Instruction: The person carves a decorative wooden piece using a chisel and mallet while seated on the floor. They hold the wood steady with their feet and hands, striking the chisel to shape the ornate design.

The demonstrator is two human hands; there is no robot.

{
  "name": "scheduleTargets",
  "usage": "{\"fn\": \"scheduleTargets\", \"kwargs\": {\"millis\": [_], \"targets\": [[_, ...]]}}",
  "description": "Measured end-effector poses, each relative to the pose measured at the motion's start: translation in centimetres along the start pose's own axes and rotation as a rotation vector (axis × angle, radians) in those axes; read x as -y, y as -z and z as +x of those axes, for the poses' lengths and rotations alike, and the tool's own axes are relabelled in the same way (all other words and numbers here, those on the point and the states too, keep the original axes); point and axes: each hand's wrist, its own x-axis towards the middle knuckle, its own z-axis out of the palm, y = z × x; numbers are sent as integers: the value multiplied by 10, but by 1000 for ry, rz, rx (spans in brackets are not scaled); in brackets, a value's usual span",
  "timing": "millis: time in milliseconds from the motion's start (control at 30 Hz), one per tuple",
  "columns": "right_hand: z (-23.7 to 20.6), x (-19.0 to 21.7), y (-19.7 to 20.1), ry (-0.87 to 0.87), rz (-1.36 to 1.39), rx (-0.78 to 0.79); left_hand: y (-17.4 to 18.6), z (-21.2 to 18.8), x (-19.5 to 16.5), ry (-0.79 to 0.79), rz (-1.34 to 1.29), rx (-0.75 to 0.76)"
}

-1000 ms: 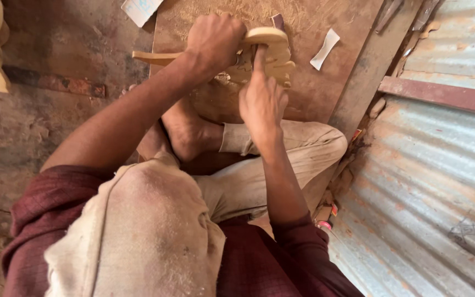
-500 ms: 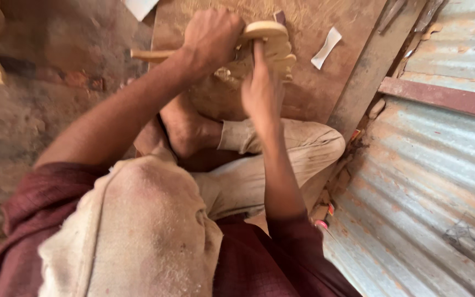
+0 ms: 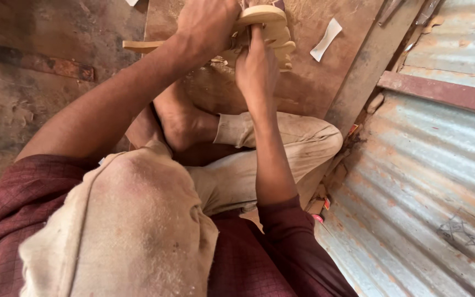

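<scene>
A pale carved wooden piece (image 3: 268,25) made of stacked curved slats, with a thin stick (image 3: 138,47) jutting out to the left, is held up over a brown wooden board (image 3: 309,82). My left hand (image 3: 207,25) is clenched around its left side from above. Below it, my right hand (image 3: 257,69) grips the underside, with one finger stretched up along the slats. Most of the piece's middle is hidden by both hands. I sit cross-legged, and my bare foot (image 3: 180,118) rests just under the piece.
A white scrap (image 3: 325,39) lies on the board to the right. A grey metal bar (image 3: 361,82) and corrugated metal sheeting (image 3: 424,181) close off the right side. A rusty strip (image 3: 39,63) lies on the dirt floor at left. Tool handles (image 3: 408,8) show at top right.
Both hands and the wooden piece have shifted upward in view, toward the top edge. Both grips look unchanged.
</scene>
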Motion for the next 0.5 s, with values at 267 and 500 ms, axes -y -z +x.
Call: {"fn": "scheduleTargets", "kwargs": {"millis": [267, 500], "targets": [[-6, -5, 2, 167, -438, -215, -5, 6, -2, -40, 149, -73], [1, -27, -1, 136, -322, -52, -2, 2, -3, -74, 90, -26]]}}
